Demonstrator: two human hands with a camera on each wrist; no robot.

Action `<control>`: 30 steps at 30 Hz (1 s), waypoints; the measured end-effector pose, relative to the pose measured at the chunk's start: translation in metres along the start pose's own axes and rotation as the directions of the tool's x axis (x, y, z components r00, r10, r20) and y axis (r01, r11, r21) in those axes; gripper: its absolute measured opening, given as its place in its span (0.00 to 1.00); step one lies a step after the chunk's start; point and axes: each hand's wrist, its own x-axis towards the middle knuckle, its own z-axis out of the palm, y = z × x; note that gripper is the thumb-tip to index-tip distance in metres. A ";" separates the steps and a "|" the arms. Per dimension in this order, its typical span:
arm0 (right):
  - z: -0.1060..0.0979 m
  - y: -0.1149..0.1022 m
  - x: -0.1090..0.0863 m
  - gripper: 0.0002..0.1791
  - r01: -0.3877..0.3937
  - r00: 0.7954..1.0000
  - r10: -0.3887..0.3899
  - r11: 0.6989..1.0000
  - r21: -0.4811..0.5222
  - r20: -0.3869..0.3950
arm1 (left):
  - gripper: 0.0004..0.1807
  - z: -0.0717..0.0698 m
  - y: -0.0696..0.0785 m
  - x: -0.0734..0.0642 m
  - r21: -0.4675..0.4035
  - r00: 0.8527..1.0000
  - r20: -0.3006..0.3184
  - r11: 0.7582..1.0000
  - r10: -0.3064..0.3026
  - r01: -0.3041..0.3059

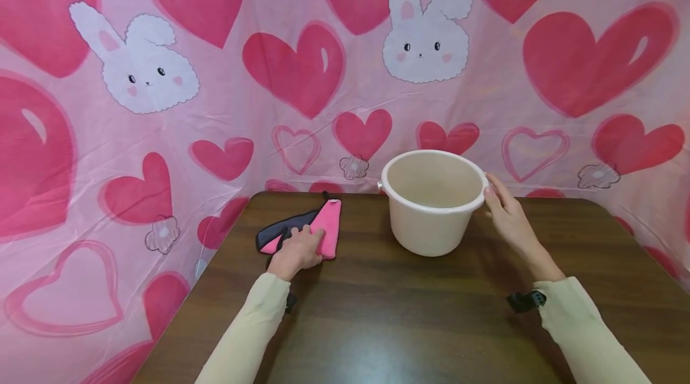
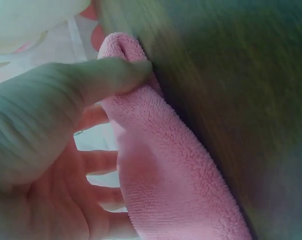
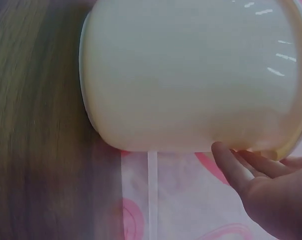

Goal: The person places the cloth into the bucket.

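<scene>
2 sleeves (image 1: 239, 330), left hand (image 1: 298, 250) on cloth (image 1: 331, 222), right hand (image 1: 511, 222) on bucket (image 1: 428, 228)

2 hands (image 1: 299, 249) (image 1: 509, 216), 1 on pink cloth (image 1: 330, 225), 1 on cream bucket (image 1: 428, 228)

The bucket (image 1: 428, 231) is made, by its look, of smooth plastic, and its wall is marked by small glossy highlights in the right wrist view. The pink cloth (image 1: 331, 222) is covered in a soft, fluffy, matt pile, while the dark fabric (image 1: 286, 226) against it is finished flatter. The tabletop (image 1: 388, 318) is patterned with wood grain, and light is softly reflected by its smooth surface. The backdrop (image 1: 291, 0) is made of thin, creased cloth.
</scene>
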 end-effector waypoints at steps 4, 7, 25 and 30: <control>0.005 0.000 -0.001 0.32 -0.017 1.000 0.019 0.997 0.073 -0.020 | 0.32 -0.001 0.000 -0.001 0.003 1.000 -0.021 1.000 0.002 -0.002; 0.006 0.000 -0.001 0.32 -0.028 0.999 0.031 0.995 0.093 -0.024 | 0.30 -0.001 0.000 -0.002 -0.010 0.999 -0.045 1.000 0.006 -0.006; 0.007 -0.002 -0.003 0.31 -0.023 0.999 0.025 0.994 0.103 -0.023 | 0.28 -0.001 -0.006 0.001 -0.027 0.987 -0.158 0.999 0.039 -0.043; 0.007 -0.001 -0.001 0.31 -0.027 0.999 0.029 0.993 0.113 -0.021 | 0.23 -0.009 -0.007 -0.001 -0.031 0.965 -0.256 0.998 0.050 -0.060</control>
